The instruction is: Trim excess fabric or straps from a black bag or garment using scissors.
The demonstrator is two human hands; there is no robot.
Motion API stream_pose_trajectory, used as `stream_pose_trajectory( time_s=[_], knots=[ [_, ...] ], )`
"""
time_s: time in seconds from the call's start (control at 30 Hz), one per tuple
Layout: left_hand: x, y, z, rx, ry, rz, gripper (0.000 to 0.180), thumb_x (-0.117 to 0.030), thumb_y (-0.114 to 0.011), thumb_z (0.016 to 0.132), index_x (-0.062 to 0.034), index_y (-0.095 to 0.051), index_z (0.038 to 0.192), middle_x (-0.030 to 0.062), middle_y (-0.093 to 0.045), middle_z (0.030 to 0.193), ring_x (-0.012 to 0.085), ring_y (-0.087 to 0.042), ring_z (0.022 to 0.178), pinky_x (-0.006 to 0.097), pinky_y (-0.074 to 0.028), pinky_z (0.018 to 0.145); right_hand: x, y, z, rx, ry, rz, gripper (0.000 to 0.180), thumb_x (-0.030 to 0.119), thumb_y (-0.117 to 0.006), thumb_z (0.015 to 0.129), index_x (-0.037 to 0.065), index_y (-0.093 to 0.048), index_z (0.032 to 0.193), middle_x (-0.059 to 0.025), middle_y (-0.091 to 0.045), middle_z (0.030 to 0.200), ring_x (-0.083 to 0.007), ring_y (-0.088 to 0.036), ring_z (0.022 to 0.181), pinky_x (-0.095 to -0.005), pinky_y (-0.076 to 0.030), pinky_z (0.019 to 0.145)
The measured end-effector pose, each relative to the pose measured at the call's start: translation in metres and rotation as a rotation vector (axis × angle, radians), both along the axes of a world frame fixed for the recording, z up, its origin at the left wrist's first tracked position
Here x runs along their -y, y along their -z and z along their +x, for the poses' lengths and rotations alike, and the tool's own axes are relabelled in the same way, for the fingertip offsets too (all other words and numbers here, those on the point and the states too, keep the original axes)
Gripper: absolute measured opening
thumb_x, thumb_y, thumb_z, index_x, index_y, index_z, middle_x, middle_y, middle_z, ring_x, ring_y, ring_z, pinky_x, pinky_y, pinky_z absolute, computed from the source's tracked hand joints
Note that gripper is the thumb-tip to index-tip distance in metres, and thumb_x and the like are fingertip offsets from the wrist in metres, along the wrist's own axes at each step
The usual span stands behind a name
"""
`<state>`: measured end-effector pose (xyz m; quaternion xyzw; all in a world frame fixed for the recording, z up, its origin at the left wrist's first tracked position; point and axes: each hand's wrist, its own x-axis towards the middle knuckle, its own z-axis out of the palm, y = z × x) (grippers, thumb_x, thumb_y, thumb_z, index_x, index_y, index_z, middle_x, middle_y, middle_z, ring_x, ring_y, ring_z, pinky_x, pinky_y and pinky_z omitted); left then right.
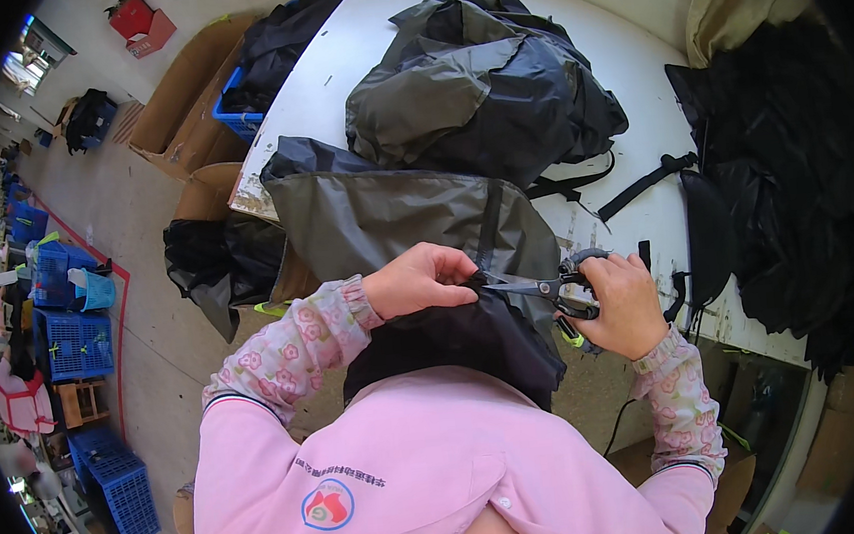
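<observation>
My right hand [622, 302] is wrapped round the black handles of a pair of scissors [529, 286]. Their metal blades point left and look slightly apart. The tips reach a small piece of black fabric pinched between the thumb and fingers of my left hand [416, 280]. This piece belongs to a dark grey and black fabric item [383, 215], perhaps a bag or cover, which drapes over the table's near edge onto my lap. A dark strip runs down its grey face. Whether the blades touch a thread is too small to tell.
On the white table [322, 84] lies a heap of grey-black fabric [473, 83]. Black straps [641, 188] trail beside it, and a large black pile [782, 189] stands at right. At left are cardboard boxes [179, 116], a blue crate [236, 111] and more dark fabric [221, 268].
</observation>
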<state>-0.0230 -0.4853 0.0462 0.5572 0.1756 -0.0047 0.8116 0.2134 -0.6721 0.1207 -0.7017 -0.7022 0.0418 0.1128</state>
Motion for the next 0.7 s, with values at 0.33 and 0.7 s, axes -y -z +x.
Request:
stream_pose_trajectory(
  time_s=[0.33,0.7],
  knots=[
    [0.0043,0.0035,0.0016,0.002,0.022,0.118,0.019,-0.003,-0.072,0.085,-0.0012,-0.064,0.103,-0.0059,-0.060,0.084,0.0015,-0.051,0.075,0.018,-0.043,0.068,0.0051,-0.0026,0.0031,-0.007,0.010,-0.096,0.042,0.034,-0.081,0.066,0.008,-0.059,0.091,-0.0069,-0.063,0.079,-0.0271,-0.060,0.079,-0.0392,-0.040,0.072],
    [0.0066,-0.0013,0.0050,-0.018,0.109,0.194,0.018,-0.008,-0.071,0.086,-0.0011,-0.066,0.101,-0.0055,-0.060,0.079,0.0016,-0.050,0.070,0.019,-0.040,0.062,-0.0040,-0.0077,-0.0042,-0.022,-0.031,-0.134,0.039,0.033,-0.081,0.067,0.009,-0.059,0.088,-0.0068,-0.062,0.075,-0.0264,-0.061,0.076,-0.0382,-0.040,0.070]
  ],
)
